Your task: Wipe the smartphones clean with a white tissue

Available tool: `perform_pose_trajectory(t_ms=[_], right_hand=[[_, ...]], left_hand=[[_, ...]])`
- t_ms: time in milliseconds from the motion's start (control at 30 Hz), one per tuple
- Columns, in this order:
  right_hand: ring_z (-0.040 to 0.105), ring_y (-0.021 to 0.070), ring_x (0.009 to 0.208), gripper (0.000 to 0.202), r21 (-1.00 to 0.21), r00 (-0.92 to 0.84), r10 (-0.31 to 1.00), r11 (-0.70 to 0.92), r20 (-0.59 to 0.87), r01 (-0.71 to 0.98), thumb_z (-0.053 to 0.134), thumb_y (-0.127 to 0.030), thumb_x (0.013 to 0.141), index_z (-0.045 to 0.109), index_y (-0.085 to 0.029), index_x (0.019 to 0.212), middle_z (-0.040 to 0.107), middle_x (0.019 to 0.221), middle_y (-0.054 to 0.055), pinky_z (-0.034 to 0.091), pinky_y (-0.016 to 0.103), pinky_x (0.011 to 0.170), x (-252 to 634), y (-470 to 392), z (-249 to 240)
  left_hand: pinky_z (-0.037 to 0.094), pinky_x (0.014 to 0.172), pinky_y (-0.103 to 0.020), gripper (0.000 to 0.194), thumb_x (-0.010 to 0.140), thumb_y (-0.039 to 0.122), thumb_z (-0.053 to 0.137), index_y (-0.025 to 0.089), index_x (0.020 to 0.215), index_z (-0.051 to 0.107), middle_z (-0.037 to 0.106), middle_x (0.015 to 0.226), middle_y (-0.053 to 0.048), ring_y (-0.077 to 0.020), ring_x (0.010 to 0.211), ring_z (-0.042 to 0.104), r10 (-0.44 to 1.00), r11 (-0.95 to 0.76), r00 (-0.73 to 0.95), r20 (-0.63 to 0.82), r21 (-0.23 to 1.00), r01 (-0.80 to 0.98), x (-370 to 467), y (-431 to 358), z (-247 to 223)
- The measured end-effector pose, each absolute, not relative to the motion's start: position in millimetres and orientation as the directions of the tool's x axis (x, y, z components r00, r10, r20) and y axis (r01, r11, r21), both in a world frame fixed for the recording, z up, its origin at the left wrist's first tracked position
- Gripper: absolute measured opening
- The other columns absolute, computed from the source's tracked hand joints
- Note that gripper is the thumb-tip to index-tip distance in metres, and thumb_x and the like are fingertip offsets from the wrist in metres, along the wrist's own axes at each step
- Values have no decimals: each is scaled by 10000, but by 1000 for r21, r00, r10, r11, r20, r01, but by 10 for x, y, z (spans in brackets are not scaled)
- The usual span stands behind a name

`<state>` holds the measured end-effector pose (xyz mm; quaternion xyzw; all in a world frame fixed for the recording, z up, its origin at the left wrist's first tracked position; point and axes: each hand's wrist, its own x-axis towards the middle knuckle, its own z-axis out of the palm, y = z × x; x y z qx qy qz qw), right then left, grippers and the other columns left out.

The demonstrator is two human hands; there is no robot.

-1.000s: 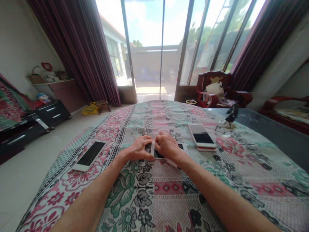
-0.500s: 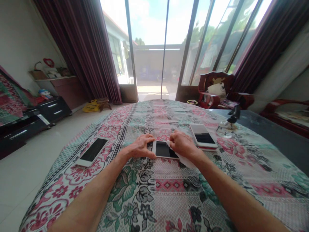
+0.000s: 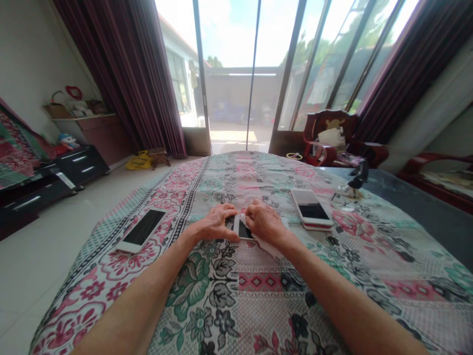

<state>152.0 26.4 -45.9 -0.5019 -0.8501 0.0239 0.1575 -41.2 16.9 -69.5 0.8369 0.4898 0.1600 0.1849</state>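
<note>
A white phone with a dark screen point(image 3: 244, 229) lies flat on the patterned cloth in the middle. My left hand point(image 3: 218, 223) grips its left end between the thumb and fingers. Over the screen, my right hand point(image 3: 265, 222) is closed on a white cloth or tissue point(image 3: 269, 247), which trails out beneath the palm and hides the phone's right part. Another white phone point(image 3: 144, 229) lies to the left of my left hand. To the right, a white device point(image 3: 311, 207) rests on top of a similar one with a reddish edge.
A small dark bird-like figure point(image 3: 357, 178) on a clear base stands at the right of the patterned tablecloth point(image 3: 258, 315). Beyond are a red wooden chair point(image 3: 328, 138), a yellow bag point(image 3: 139, 160) and glass doors.
My right hand has slid left along the phone with the white cloth, closer to my left hand. My left hand has stayed in place.
</note>
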Motion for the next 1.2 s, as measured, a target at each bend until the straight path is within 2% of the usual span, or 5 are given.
perform_pose_trajectory(t_ms=[200,567,733,967,1200], right_hand=[[515,160,669,181,-154,-303,949,314,90,937,521,-208,755,684,-177,683,637,791,93,315,282,604,1930,415,-296],[538,163,773,232,-130,-496,825,542,271,830,461,-242,858,675,-172,804,612,917,89,352,277,673,1385,182,-453],[538,157,735,230,-174,-471,859,505,202,846,476,-262,847,688,-182,805,620,908,87,351,280,664,1502,242,-406],[542,175,741,145,-167,-345,936,351,66,921,545,-193,764,682,-196,717,648,876,90,346,286,644,1863,307,-231],[561,169,755,204,-130,-336,926,360,173,924,477,-212,837,667,-164,780,627,901,98,358,277,651,1818,275,-318]], left_hand=[[362,1018,-377,735,559,547,745,252,1202,545,475,1252,-46,-266,1158,451,874,-457,477,88,479,749,-407,151,-645],[358,1026,-412,741,542,541,759,267,1197,548,474,1247,-44,-277,1162,444,880,-455,461,115,488,745,-413,183,-729],[352,1029,-405,736,546,552,743,264,1194,543,468,1256,-44,-278,1170,438,878,-457,465,112,483,747,-415,173,-717],[351,1023,-395,718,570,556,720,268,1197,521,474,1266,-45,-272,1170,436,879,-450,471,79,468,761,-390,122,-620],[357,1014,-383,714,575,540,715,251,1196,514,481,1263,-50,-276,1181,433,884,-443,462,78,458,771,-381,95,-599]])
